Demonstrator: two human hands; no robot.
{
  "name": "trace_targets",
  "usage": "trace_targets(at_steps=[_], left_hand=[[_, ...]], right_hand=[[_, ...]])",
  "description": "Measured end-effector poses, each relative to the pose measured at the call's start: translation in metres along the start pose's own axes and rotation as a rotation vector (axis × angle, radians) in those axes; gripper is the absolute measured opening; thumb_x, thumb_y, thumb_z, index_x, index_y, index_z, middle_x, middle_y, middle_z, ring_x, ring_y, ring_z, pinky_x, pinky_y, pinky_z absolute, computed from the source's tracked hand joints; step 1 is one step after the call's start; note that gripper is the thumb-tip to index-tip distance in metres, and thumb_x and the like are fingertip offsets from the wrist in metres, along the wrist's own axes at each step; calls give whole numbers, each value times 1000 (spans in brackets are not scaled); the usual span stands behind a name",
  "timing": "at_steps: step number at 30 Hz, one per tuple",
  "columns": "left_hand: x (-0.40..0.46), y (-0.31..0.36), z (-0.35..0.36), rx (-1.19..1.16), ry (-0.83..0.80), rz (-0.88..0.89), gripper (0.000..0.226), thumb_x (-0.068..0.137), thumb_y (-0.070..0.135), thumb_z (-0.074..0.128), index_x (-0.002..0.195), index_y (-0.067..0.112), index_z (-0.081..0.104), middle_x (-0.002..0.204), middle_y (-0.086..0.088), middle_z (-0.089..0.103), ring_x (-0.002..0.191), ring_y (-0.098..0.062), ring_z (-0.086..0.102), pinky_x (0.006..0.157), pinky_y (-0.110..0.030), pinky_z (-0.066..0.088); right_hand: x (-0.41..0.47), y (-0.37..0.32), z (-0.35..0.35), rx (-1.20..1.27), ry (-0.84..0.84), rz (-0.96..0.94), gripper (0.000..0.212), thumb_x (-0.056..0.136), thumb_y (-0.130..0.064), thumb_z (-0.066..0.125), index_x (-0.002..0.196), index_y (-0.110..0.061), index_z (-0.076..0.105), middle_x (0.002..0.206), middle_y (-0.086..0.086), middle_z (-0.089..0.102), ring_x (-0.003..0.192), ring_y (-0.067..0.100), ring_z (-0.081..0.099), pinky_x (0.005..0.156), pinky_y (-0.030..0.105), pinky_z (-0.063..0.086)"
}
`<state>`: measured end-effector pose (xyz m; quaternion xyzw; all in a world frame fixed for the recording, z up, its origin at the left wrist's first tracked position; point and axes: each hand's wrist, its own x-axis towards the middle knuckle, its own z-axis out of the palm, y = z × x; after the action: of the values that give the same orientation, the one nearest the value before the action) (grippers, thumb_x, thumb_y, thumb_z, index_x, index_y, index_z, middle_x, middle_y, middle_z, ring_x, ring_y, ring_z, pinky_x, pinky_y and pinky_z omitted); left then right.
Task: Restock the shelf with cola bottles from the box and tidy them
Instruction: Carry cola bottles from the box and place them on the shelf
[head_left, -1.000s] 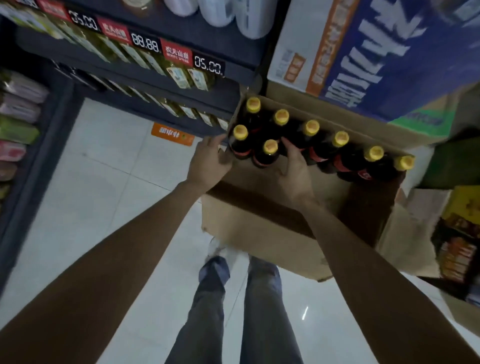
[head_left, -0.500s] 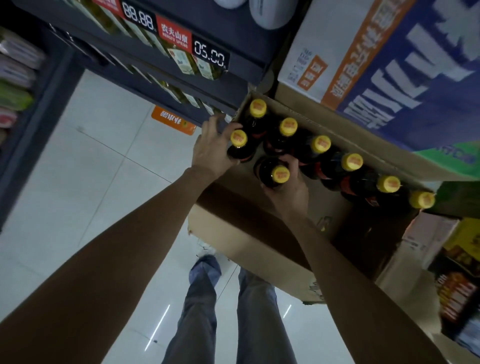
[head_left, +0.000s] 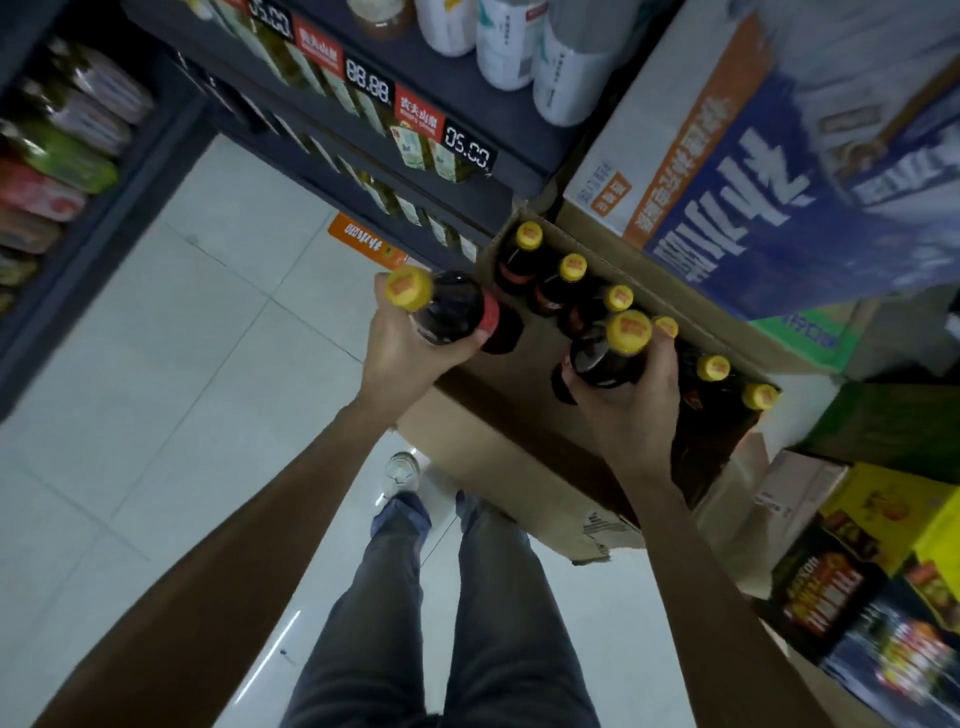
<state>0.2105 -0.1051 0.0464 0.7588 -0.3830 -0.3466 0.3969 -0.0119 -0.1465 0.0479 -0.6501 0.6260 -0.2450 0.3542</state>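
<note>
Two dark cola bottles with yellow caps, one gripped in the left hand (head_left: 410, 348), one in the right hand (head_left: 631, 400), sit raised above the cardboard box (head_left: 498, 462). The left bottle (head_left: 447, 309) tilts cap-leftward; the right bottle (head_left: 605, 351) stands nearly upright, cap toward the camera.

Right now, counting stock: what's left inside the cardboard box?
Six yellow-capped cola bottles stand in a row along the cardboard box's far wall. The right hand partly covers the row.
</note>
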Motion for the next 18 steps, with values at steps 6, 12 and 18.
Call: trace_targets(at_steps=[6, 12, 18], left_hand=[[-83, 32, -86, -237, 299, -47, 75, 58, 37, 83, 116, 6, 47, 111, -4, 61, 106, -16, 60, 91, -28, 50], [-161, 9, -186, -306, 562, -127, 53, 57, 40, 77, 92, 29, 38, 88, 7, 50, 81, -4, 52, 72, -23, 45], [-246, -51, -312, -428, 904, -251, 54, 52, 48, 76, 83, 24, 40, 80, 3, 54, 70, -2, 53, 73, -30, 49]], right_hand=[[-15, -85, -15, 146, -166, -173, 73, 66, -24, 85, 127, -12, 48, 126, 10, 51, 120, 14, 48, 101, 35, 43], [-65, -185, 47, 280, -481, -246, 80, 64, -19, 86, 135, -23, 47, 133, 0, 49, 123, 10, 48, 98, 15, 43], [-157, -289, 159, 142, -768, -506, 78, 64, -29, 86, 131, -29, 45, 128, -7, 50, 116, 5, 49, 95, 21, 44]])
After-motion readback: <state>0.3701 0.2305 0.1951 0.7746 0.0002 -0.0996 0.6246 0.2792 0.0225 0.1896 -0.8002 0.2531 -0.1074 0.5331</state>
